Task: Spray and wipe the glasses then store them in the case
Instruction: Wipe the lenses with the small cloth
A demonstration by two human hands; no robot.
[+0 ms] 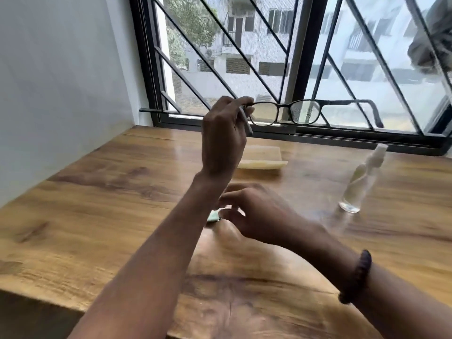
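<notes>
My left hand (223, 140) is raised above the table and pinches the black-framed glasses (303, 112) by their left temple, holding them level in front of the window. Droplets cover the right lens. My right hand (254, 212), blurred, is low over the table with fingers curled loosely, touching a small pale green cloth (213, 216) that is mostly hidden behind my left forearm. A clear spray bottle (362, 179) stands upright to the right. The pale yellow case (263, 157) lies behind my left hand, partly hidden.
The wooden table (97, 204) meets a white wall (61, 81) on the left and a barred window (293, 57) at the back. Its near edge drops off at the lower left. A dark bracelet (357, 277) is on my right wrist.
</notes>
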